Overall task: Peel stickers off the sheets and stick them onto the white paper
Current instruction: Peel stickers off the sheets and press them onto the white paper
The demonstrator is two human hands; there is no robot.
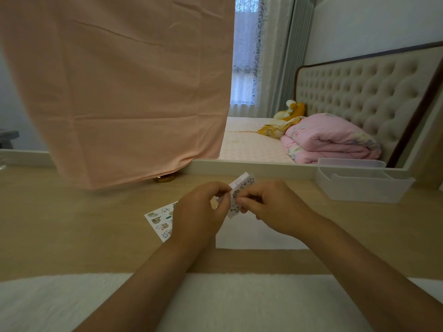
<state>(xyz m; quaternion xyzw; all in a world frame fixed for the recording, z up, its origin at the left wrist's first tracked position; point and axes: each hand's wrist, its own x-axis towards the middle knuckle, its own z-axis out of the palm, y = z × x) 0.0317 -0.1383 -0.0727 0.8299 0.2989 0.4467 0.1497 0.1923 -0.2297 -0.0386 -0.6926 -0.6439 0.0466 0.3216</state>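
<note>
Now: both hands pinch a sticker sheet above the white paper

Just over the far end of the white paper (242, 236), the person holds a small sticker sheet (242, 183) tilted up off the desk (72, 224). The left hand (196, 212) has its fingers curled and pinches the sheet's left edge. The right hand (268, 209) is curled too, its fingertips pressed together on the sheet's face near a brown cartoon sticker. Whether that sticker has lifted from its backing cannot be told.

A second sticker sheet (159, 221), printed with little animals, lies flat on the desk just left of the white paper, partly hidden by the left wrist. A clear plastic tray (359, 188) stands at the desk's far right. A pink cloth (119, 92) hangs down at the far left, and a gold base (164, 179) peeps out beneath its hem. Beyond the desk is a bed with a folded pink quilt (330, 140) and a yellow plush toy (291, 111).
</note>
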